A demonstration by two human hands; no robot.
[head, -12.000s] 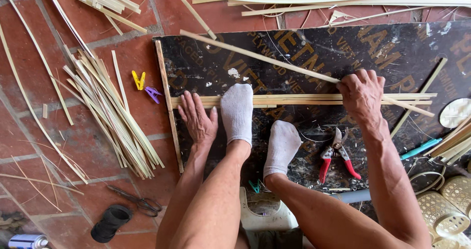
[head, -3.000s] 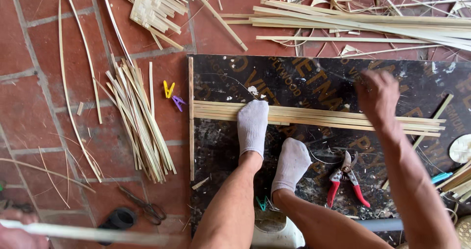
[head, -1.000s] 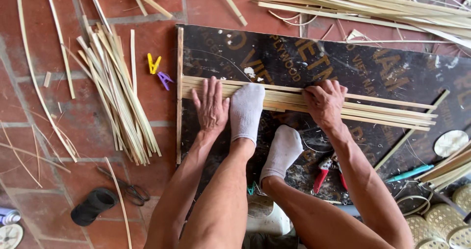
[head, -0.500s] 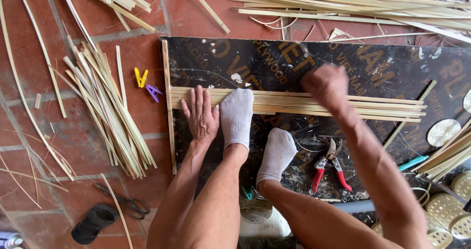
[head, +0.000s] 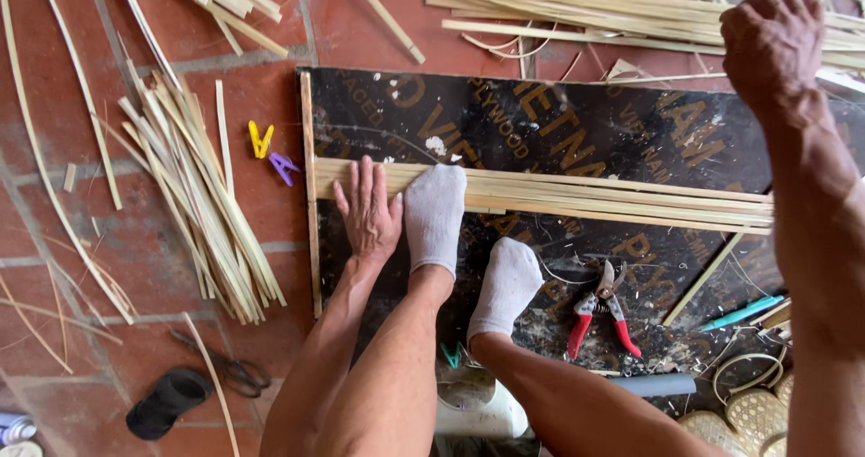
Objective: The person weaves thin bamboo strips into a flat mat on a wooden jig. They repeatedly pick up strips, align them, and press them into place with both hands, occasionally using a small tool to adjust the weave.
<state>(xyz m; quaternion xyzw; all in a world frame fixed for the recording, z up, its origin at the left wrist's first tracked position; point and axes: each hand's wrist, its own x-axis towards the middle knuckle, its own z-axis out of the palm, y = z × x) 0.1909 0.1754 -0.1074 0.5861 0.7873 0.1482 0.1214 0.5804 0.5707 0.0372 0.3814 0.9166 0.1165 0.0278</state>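
Bamboo strips point(head: 577, 200) lie side by side across the dark board point(head: 559, 123), pinned at their left end by a socked foot point(head: 434, 214). Left hand point(head: 368, 212), fingers flat and spread, presses the strips just left of the foot. Right hand point(head: 770, 42), fingers curled, is raised over the board's far right corner; whether it holds anything cannot be told. Red-handled pruners point(head: 602, 317) lie on the board, nearer than the strips.

We are looking down at a floor-level craft workshop for bamboo weaving. The ground is red brick paving point(head: 54, 241) strewn with pale split bamboo strips point(head: 194, 200), more of them heaped along the top edge point(head: 577, 11). A dark plywood work board point(head: 559, 123) lies flat on the bricks, with red-handled pruning shears point(head: 602, 317) on it. Small round woven baskets point(head: 752, 416) sit at the lower right, and black scissors point(head: 234, 371) lie on the bricks.
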